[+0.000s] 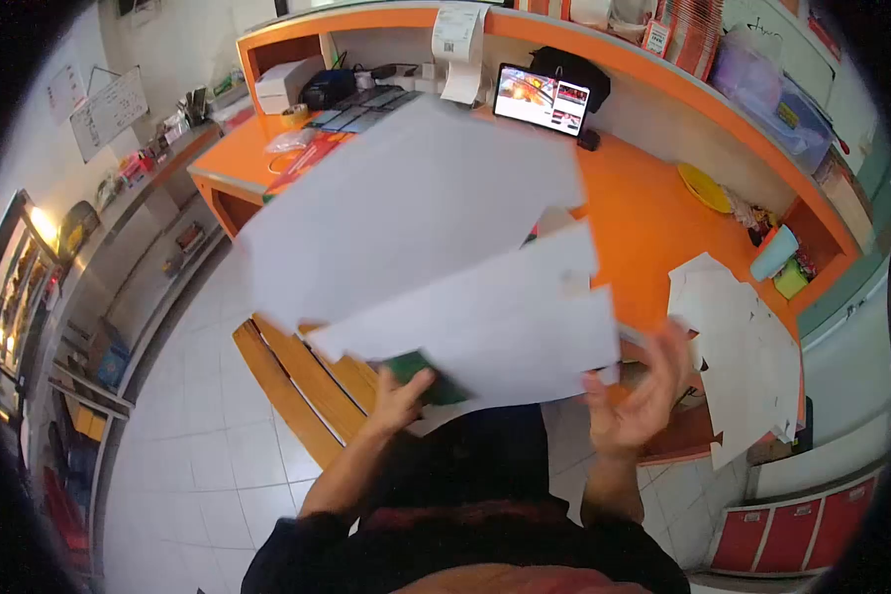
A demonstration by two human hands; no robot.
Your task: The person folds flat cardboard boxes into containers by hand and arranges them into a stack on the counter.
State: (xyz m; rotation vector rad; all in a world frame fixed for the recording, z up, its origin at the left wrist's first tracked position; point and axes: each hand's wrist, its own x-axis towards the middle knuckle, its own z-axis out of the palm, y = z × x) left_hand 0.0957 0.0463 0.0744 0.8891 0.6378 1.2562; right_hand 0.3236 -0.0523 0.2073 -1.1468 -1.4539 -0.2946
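Observation:
A large white flat cardboard box blank (416,213) is held up in front of me, over the orange counter and the bench. One long flap (495,317) is bent toward me and slightly blurred. My left hand (401,398) grips its near edge at a green patch, with the thumb on top. At the near right corner of the blank is my right hand (636,401), its thumb right at the edge and its fingers spread and smeared by motion. More flat white cardboard blanks (738,346) lie on the counter to the right.
The orange counter (634,213) holds a tablet (542,98), a receipt printer's paper strip (458,49) and a yellow plate (705,188). A slatted wooden bench (297,381) stands below left. Shelving (134,262) lines the left wall; red-fronted drawers (797,530) sit at lower right.

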